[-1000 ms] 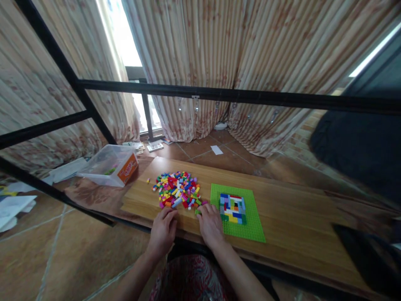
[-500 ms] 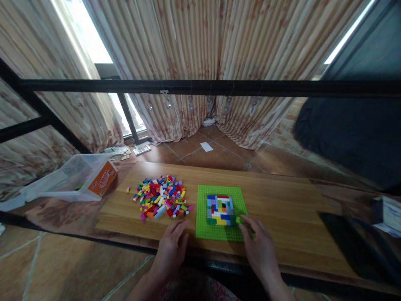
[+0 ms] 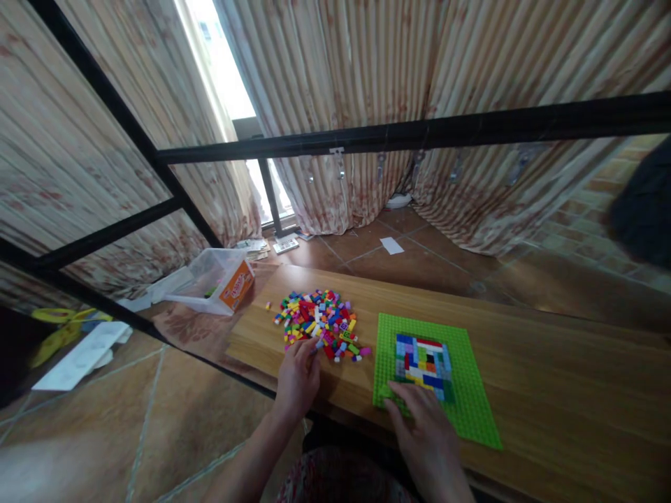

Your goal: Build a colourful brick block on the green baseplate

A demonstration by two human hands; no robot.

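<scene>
My left hand (image 3: pixel 300 374) is at the near edge of a heap of mixed coloured toy bricks (image 3: pixel 319 316). Its fingertips close on a light blue brick (image 3: pixel 319 343), partly covered by the fingers. My right hand (image 3: pixel 422 412) is over the near left part of the green studded baseplate (image 3: pixel 470 377). Its thumb and forefinger are pinched around a small lime green brick (image 3: pixel 388 392), hard to tell from the plate. Beside these fingers, a rectangular build of blue, white, yellow and red bricks (image 3: pixel 439 382) sits on the plate; my hand hides its near left corner.
Plate and heap lie on a wooden board (image 3: pixel 550 391). Left of it stands a clear plastic bin (image 3: pixel 202 302) with an orange label. A black metal rail (image 3: pixel 367 140) crosses beyond the board, before curtains (image 3: pixel 335 70). A white panel (image 3: pixel 81 356) lies at far left.
The view has swung left. My left hand has moved forward to the brick heap. My right hand has gone from the build's right side to its near left side, with the lime green brick.
</scene>
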